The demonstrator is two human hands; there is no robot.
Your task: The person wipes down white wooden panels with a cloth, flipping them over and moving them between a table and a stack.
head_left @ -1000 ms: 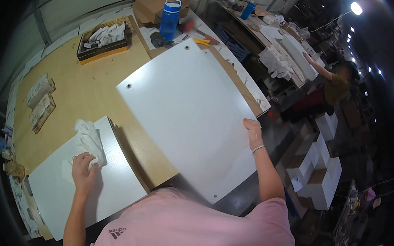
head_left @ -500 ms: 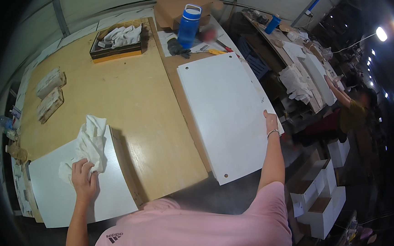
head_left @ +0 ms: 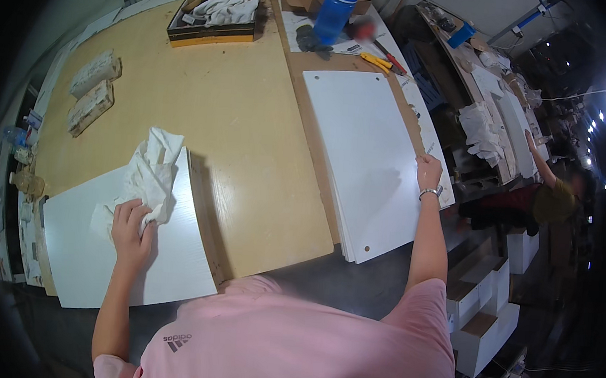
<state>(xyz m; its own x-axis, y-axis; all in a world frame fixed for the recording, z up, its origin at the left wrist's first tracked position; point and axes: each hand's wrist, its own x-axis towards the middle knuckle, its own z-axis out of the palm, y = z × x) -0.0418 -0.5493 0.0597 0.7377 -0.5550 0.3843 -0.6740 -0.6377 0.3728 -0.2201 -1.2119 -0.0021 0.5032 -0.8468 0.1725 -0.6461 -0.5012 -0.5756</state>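
My left hand (head_left: 132,232) is closed over a crumpled white cloth (head_left: 152,173), pressing it onto a white panel (head_left: 128,275) at the lower left of the worktable. The cloth's far end spreads over the panel's right edge. On the right lies a stack of flat white panels (head_left: 354,140) with small holes near some corners. My right hand (head_left: 428,172), a bracelet at its wrist, is closed on the right edge of the top one. Its fingertips are partly hidden.
Two stained blocks (head_left: 92,109) lie on the tan tabletop (head_left: 250,143). A box (head_left: 212,32) of white cloths stands at the back. Behind the stack are a blue bottle (head_left: 336,12), a dark glove (head_left: 313,41) and yellow-handled pliers (head_left: 376,61). A co-worker (head_left: 552,199) stands farther right.
My right hand has gone from lying on the panel's right side to gripping its edge. The view has shifted, so the table sits higher. My left hand stays on the cloth.
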